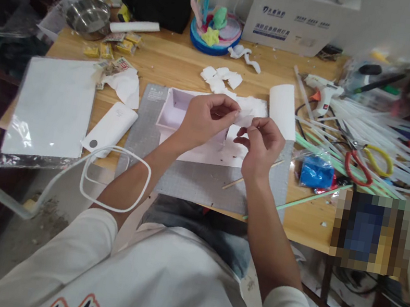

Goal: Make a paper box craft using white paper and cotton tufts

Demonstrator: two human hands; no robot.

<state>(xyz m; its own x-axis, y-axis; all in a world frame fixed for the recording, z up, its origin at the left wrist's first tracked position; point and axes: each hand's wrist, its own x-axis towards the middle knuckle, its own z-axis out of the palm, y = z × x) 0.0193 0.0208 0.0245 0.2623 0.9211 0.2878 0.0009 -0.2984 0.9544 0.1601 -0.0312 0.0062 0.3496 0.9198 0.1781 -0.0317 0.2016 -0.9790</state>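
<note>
Between my two hands is a small, thin white piece of paper, partly see-through. My left hand pinches its left end between thumb and fingers. On the other side, the fingertips of my right hand close on its right end. Beneath them a shallow white open box rests on a white sheet; my left hand hides much of the box. Both lie on a grey cutting mat. A thin wooden stick lies under my right wrist.
Torn white scraps and a paper roll lie behind the box. At right are a glue gun, scissors and many glue sticks. A white power bank with a looped cable is at left.
</note>
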